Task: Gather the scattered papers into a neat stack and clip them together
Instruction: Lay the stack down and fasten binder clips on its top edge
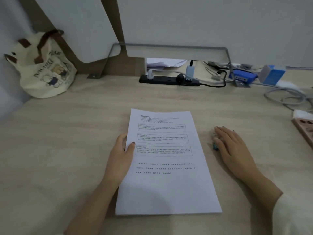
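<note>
A squared-up stack of white printed papers (166, 167) lies in the middle of the wooden desk (59, 150). My left hand (121, 155) grips the stack's left edge, thumb on top of the top sheet and fingers under it. To the right of the stack my right hand (232, 146) rests flat on the desk with its fingers together. A small blue-green clip (215, 146) peeks out from under its thumb side; most of the clip is hidden by the hand.
A cream tote bag (45, 72) leans at the back left. A black power strip (169, 80) with plugs, cables (288, 97) and blue boxes (272, 75) line the back right. A pinkish tray (304, 129) sits at the right edge.
</note>
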A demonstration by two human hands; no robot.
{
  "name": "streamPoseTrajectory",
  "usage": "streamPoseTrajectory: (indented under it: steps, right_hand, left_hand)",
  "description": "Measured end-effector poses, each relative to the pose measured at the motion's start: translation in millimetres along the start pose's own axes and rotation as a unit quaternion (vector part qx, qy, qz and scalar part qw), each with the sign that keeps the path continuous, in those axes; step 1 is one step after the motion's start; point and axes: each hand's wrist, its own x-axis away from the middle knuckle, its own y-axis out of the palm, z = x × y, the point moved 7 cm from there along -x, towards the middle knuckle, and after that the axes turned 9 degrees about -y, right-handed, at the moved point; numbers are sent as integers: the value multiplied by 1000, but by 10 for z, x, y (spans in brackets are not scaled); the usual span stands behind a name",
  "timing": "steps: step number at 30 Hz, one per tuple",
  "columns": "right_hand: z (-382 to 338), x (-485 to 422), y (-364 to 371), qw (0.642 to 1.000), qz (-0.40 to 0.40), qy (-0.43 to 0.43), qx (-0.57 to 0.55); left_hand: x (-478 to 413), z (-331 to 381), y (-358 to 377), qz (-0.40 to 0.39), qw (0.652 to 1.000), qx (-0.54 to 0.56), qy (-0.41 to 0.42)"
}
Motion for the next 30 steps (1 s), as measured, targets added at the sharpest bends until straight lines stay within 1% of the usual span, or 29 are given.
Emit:
streamPoseTrajectory:
  steps: [3,5,7,8,10,16,22,26,30]
  right_hand:
    - [19,-31,-133,992,55,50,-103]
    - [100,-25,-248,967,97,121,-204]
    - [177,-20,-371,929,138,180,-294]
    - [199,-24,-429,914,151,193,-322]
    - [182,-33,-516,901,157,196,-353]
    - [-3,-85,-562,905,109,171,-375]
    - [-232,-117,-538,912,4,162,-377]
    - [-392,-104,-507,907,-36,156,-389]
    - [-625,-78,-441,895,-84,131,-417]
  left_hand:
    - [8,26,16,-1,1000,-18,0]
    - [16,34,29,-3,1000,-26,-2]
    - [27,42,43,-7,999,-33,-3]
    - [30,45,48,-8,999,-36,-2]
    - [48,62,53,-7,999,-42,0]
    - [79,89,63,-21,998,-48,25]
    - [103,104,68,-28,998,-39,31]
    - [162,140,13,-27,1000,-11,11]
    - [212,33,-135,-8,999,-29,-28]
